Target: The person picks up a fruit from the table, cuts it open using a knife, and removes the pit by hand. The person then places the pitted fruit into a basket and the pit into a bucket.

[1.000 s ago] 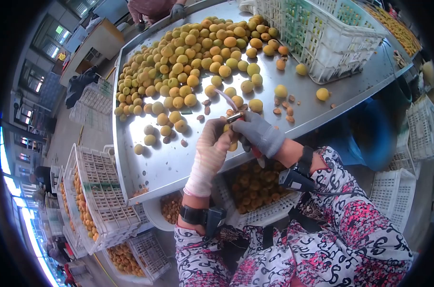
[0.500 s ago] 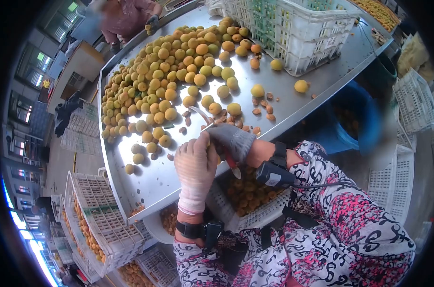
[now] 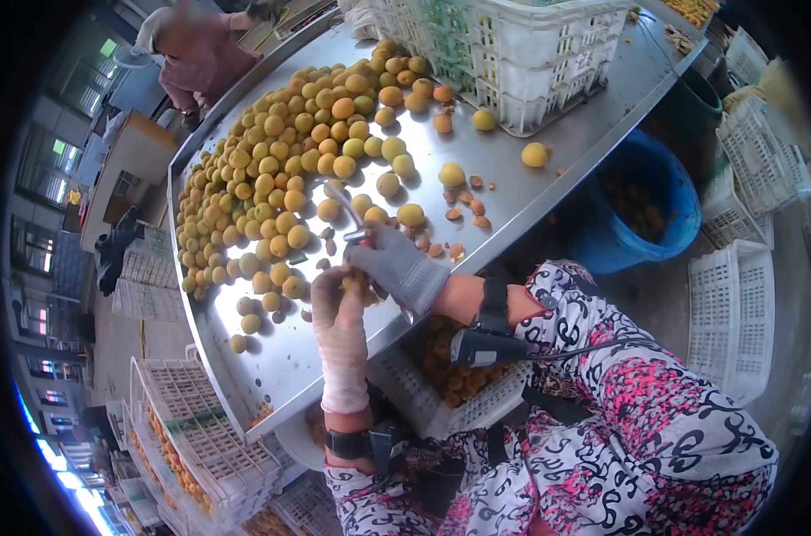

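Note:
My left hand (image 3: 340, 326), in a whitish glove, is closed around an apricot (image 3: 355, 284) that its fingers partly hide. Close beside it, my right hand (image 3: 401, 268) in a grey glove grips red-handled pruning shears (image 3: 355, 207). Their curved metal blade points up and away over the table, and most of the handle is hidden in my palm. Both hands are above the near edge of the metal table (image 3: 477, 179). Just beyond them lie brown apricot pits (image 3: 455, 214) and a few loose apricots (image 3: 410, 214). A large heap of apricots (image 3: 285, 147) spreads behind.
A white plastic crate (image 3: 535, 67) stands on the table's far right. Below the edge are a crate of apricots (image 3: 464, 380) and a blue bucket (image 3: 633, 250). Stacked crates (image 3: 191, 402) stand left. Another person (image 3: 209, 58) is across the table.
The view has shifted, so the table sits slightly further left. My right hand has turned, with the shears' blade now pointing more upward. The apricot in my left hand shows more clearly. The other person has moved an arm.

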{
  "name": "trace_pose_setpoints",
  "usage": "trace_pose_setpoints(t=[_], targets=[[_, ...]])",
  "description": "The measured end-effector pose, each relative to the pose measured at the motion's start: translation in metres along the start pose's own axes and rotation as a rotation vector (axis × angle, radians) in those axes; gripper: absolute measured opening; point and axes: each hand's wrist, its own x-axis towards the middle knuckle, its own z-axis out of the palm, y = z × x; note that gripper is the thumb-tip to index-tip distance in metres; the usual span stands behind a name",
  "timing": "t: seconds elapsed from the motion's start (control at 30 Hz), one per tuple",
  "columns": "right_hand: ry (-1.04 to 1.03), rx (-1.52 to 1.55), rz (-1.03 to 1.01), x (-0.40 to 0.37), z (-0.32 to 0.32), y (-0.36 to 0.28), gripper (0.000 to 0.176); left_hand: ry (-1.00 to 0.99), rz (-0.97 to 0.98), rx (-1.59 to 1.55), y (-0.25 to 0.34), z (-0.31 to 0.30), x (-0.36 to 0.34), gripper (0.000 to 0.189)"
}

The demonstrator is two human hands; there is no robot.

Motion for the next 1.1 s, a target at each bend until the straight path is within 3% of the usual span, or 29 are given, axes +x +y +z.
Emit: trace_pose_setpoints(t=[0.1, 0.2, 0.27, 0.37, 0.4, 0.43, 0.5, 0.57, 0.63, 0.67, 0.7, 0.77, 0.8, 0.87, 0.9, 0.97, 1.03, 1.1], targets=[[-0.04, -0.06, -0.062, 0.006, -0.002, 0.009, 0.032, -0.027, 0.021, -0.124, -0.009, -0.002, 0.002, 0.019], [-0.078, -0.065, -0.023, 0.005, -0.004, 0.009, 0.025, 0.037, -0.018, 0.03, -0.01, -0.008, 0.004, 0.02], [-0.267, 0.26, 0.289, -0.004, -0.009, -0.004, 0.017, -0.049, 0.234, 0.187, -0.024, -0.015, 0.008, 0.018], [-0.386, 0.402, 0.331, -0.003, -0.014, 0.001, 0.014, -0.138, 0.258, 0.308, -0.009, -0.022, 0.003, 0.019], [-0.403, 0.359, 0.305, -0.005, -0.017, -0.006, 0.015, -0.141, 0.07, 0.195, 0.003, -0.023, -0.002, 0.015], [-0.399, 0.355, 0.304, -0.003, -0.019, -0.011, 0.015, -0.144, 0.071, 0.19, 0.007, -0.026, -0.004, 0.015], [-0.248, 0.11, 0.212, 0.003, -0.023, -0.019, 0.017, -0.237, -0.113, 0.17, 0.011, -0.035, -0.007, 0.015], [-0.223, -0.033, 0.116, 0.016, -0.028, -0.008, 0.024, -0.458, -0.285, 0.213, 0.021, -0.042, -0.012, 0.023], [-0.123, -0.73, -0.283, 0.016, -0.027, -0.012, 0.032, -0.576, -0.277, 0.269, 0.022, -0.031, -0.021, 0.03], [-0.18, -0.827, -0.157, 0.016, -0.031, -0.015, 0.037, -0.689, -0.357, 0.235, 0.015, -0.03, -0.022, 0.035], [-0.177, -0.831, -0.156, 0.016, -0.035, -0.016, 0.037, -0.693, -0.356, 0.232, 0.012, -0.028, -0.022, 0.035], [-0.158, -0.762, -0.15, 0.019, -0.043, -0.019, 0.037, -0.708, -0.126, 0.449, 0.01, -0.025, -0.022, 0.033], [-0.049, -0.878, -0.284, 0.021, -0.051, -0.021, 0.034, -0.638, -0.239, 0.46, 0.018, -0.024, -0.023, 0.033], [0.015, -0.898, -0.284, 0.023, -0.078, -0.034, 0.033, -0.579, -0.186, 0.401, 0.014, -0.023, -0.022, 0.033], [0.122, -1.075, -0.277, 0.041, -0.097, -0.029, 0.033, -0.516, -0.138, 0.343, 0.012, -0.024, -0.02, 0.034], [0.092, -1.339, -0.203, 0.037, -0.139, -0.062, 0.035, -0.509, -0.142, 0.336, 0.011, -0.024, -0.017, 0.034], [0.297, -1.446, -0.054, 0.037, -0.177, -0.073, 0.034, -0.512, -0.105, 0.387, 0.011, -0.024, -0.015, 0.032], [0.349, -1.535, -0.021, 0.03, -0.205, -0.079, 0.032, -0.495, -0.104, 0.378, 0.01, -0.023, -0.014, 0.031]])
